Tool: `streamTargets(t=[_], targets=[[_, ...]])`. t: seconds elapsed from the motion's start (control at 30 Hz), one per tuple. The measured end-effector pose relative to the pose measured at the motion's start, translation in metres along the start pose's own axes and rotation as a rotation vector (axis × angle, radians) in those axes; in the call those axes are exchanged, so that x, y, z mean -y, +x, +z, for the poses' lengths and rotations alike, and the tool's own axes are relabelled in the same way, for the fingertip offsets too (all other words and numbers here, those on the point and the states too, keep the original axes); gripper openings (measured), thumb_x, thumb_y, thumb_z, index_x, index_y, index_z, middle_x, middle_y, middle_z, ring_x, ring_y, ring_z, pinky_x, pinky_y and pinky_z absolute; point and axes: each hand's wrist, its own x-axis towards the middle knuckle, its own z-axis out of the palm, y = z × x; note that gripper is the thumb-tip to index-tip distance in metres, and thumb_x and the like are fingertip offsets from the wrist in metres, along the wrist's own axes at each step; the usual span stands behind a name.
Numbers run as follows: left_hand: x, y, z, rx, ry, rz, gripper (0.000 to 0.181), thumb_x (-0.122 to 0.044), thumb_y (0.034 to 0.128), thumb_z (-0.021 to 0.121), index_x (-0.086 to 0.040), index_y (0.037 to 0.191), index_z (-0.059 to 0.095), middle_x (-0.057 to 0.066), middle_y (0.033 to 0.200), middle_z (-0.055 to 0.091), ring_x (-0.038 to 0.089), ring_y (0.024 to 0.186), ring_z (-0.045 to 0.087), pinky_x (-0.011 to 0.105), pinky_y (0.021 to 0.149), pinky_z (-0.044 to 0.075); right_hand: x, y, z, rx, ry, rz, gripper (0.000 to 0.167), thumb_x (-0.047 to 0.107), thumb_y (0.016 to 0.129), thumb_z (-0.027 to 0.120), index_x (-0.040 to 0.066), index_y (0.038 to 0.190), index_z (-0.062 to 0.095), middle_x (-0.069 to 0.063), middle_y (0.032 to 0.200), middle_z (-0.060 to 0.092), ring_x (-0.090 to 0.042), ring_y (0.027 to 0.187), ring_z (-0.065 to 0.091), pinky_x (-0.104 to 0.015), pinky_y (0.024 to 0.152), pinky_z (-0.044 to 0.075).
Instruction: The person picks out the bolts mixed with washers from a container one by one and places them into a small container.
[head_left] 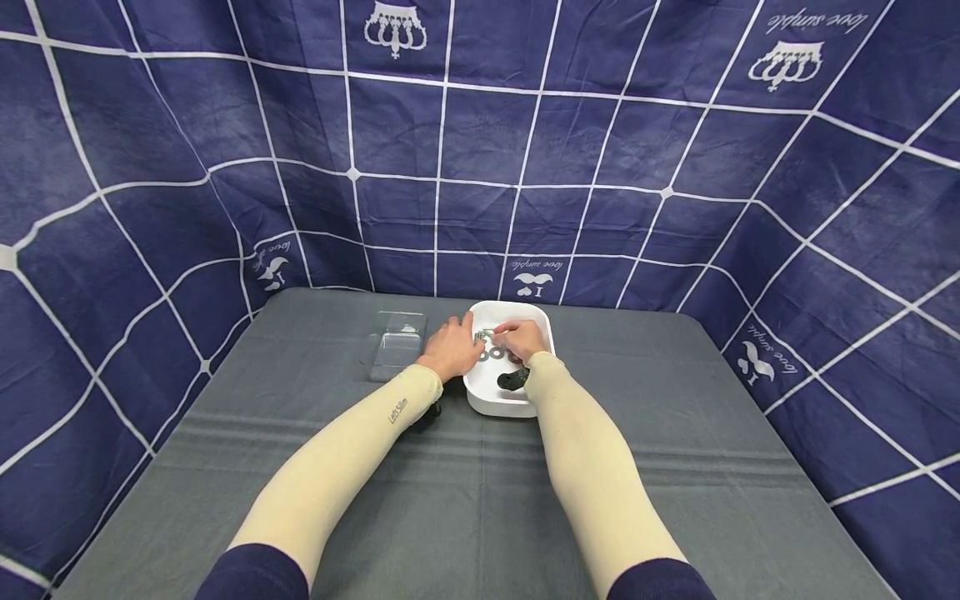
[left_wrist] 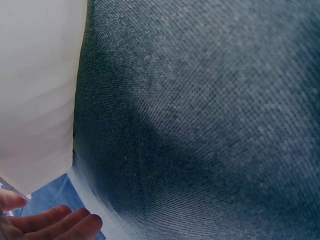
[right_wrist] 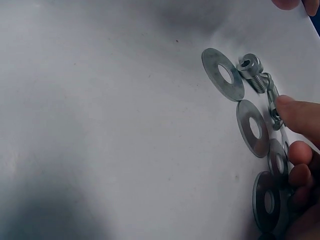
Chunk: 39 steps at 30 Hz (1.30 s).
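A white tray (head_left: 510,407) holds several flat metal washers (right_wrist: 253,128) and a socket-head bolt (right_wrist: 252,70), with more small metal fasteners close by. Inside it, my right hand (head_left: 522,337) reaches down with curled fingers. Its thumb (right_wrist: 300,114) and fingertips come together at a small bolt (right_wrist: 276,116), partly hidden by them. My left hand (head_left: 452,348) lies over the tray's left rim with its thumb towards the inside. In the left wrist view, relaxed left fingers (left_wrist: 60,222) extend outside the tray wall, apart from it.
Left of the tray, a clear plastic box (head_left: 397,354) rests on the grey cloth-covered table (head_left: 465,492). Blue checked curtains (head_left: 480,133) hang behind and along both sides. A dark strapped device (head_left: 514,381) sits under the right wrist, above the tray.
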Motion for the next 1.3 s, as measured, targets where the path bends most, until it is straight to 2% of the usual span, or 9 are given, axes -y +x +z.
streamTargets(t=[0.43, 0.67, 0.97, 1.3], targets=[[0.0002, 0.0006, 0.0004, 0.005, 0.002, 0.0, 0.064, -0.032, 0.1004, 0.049, -0.005, 0.155, 0.031, 0.027, 0.131, 0.053, 0.041, 0.119, 0.059, 0.053, 0.097, 0.05, -0.0006, 0.0042, 0.0031, -0.042, -0.13, -0.042, 0.019, 0.016, 0.08, 0.08, 0.012, 0.099, 0.08, 0.004, 0.06, 0.056, -0.009, 0.044, 0.04, -0.024, 0.041, 0.035], [0.0004, 0.0005, 0.0015, 0.005, 0.027, 0.001, 0.062, -0.032, 0.0997, 0.049, -0.004, 0.153, 0.033, 0.026, 0.127, 0.055, 0.04, 0.115, 0.06, 0.052, 0.094, 0.052, -0.001, 0.0053, 0.0058, -0.063, -0.171, -0.051, 0.017, 0.018, 0.079, 0.082, 0.012, 0.095, 0.081, 0.003, 0.064, 0.059, -0.009, 0.047, 0.043, -0.024, 0.042, 0.035], [-0.0015, 0.0002, 0.0009, 0.004, 0.031, -0.007, 0.063, -0.032, 0.1005, 0.049, -0.004, 0.154, 0.032, 0.027, 0.128, 0.055, 0.04, 0.117, 0.059, 0.052, 0.095, 0.051, 0.0014, 0.0056, 0.0059, -0.084, -0.226, -0.051, 0.014, 0.02, 0.079, 0.083, 0.014, 0.092, 0.081, -0.003, 0.085, 0.071, -0.013, 0.066, 0.054, -0.024, 0.051, 0.04], [-0.001, 0.0002, 0.0013, 0.003, 0.033, -0.008, 0.063, -0.031, 0.0994, 0.049, -0.004, 0.154, 0.032, 0.027, 0.129, 0.055, 0.04, 0.118, 0.059, 0.053, 0.095, 0.051, 0.0024, 0.0025, 0.0055, -0.061, -0.225, -0.055, 0.013, 0.016, 0.079, 0.082, 0.013, 0.092, 0.081, -0.001, 0.078, 0.068, -0.012, 0.061, 0.052, -0.024, 0.05, 0.038]])
